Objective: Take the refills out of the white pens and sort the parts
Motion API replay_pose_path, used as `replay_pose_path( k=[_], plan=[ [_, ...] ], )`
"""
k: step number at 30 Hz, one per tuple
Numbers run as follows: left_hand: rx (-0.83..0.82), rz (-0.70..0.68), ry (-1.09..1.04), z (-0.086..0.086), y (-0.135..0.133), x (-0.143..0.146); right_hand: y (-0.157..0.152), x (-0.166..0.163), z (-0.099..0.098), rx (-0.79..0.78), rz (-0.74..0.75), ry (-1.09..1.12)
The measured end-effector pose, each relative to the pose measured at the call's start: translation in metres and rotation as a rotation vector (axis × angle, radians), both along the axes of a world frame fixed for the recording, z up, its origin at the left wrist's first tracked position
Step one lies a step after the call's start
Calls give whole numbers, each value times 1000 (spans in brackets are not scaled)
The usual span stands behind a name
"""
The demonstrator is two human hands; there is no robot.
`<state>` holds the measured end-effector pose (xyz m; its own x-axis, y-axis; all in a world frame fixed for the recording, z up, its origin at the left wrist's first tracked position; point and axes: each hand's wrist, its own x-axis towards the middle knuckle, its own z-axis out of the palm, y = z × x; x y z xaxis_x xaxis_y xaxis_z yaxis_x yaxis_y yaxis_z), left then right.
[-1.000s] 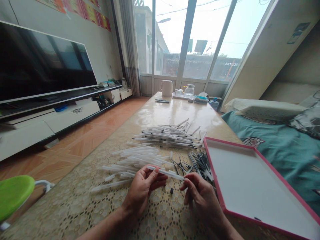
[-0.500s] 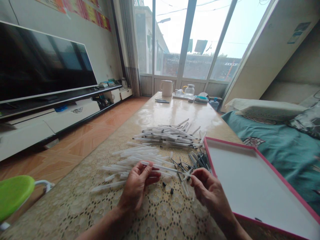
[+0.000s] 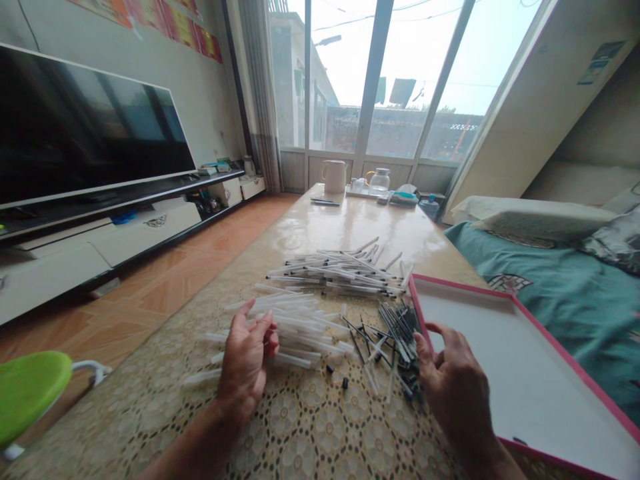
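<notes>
My left hand [image 3: 246, 363] reaches forward with its fingers spread, their tips touching the near edge of a heap of clear pen barrels [image 3: 293, 319]. My right hand [image 3: 454, 385] hovers with loosely spread fingers beside a bundle of thin black refills [image 3: 396, 325], close to the pink rim of a white tray [image 3: 465, 288]. I see nothing held in either hand. Two small black caps [image 3: 344, 383] lie on the patterned table cover [image 3: 320, 427] between my hands. A pile of assembled pens [image 3: 340, 270] lies farther back.
A white jug [image 3: 333, 176], a glass pot and a small tray stand at the table's far end. A green stool [image 3: 30, 390] is at the lower left. A television [image 3: 85, 127] on a low cabinet lines the left wall. A teal bed [image 3: 565, 300] lies to the right.
Both hands held one clear barrel with a refill between them. They have now let go and moved apart, the left to the barrel heap, the right to the refills.
</notes>
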<state>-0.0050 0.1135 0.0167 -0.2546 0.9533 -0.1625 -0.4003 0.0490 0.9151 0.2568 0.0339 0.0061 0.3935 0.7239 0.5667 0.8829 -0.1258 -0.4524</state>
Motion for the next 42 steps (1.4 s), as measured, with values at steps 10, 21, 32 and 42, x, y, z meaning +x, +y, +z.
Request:
replay_pose_path(
  k=[10, 21, 32, 42],
  plan=[
    [92, -75, 10, 1, -8, 10, 6, -32, 16, -338, 453, 430],
    [92, -116, 0, 4, -12, 11, 101, -25, 26, -505, 421, -223],
    [88, -185, 18, 3, -13, 12, 115, -33, 18, -487, 401, -229],
    [164, -686, 310, -2, -33, 26, 30, -55, 35, -353, 701, 943]
  ],
)
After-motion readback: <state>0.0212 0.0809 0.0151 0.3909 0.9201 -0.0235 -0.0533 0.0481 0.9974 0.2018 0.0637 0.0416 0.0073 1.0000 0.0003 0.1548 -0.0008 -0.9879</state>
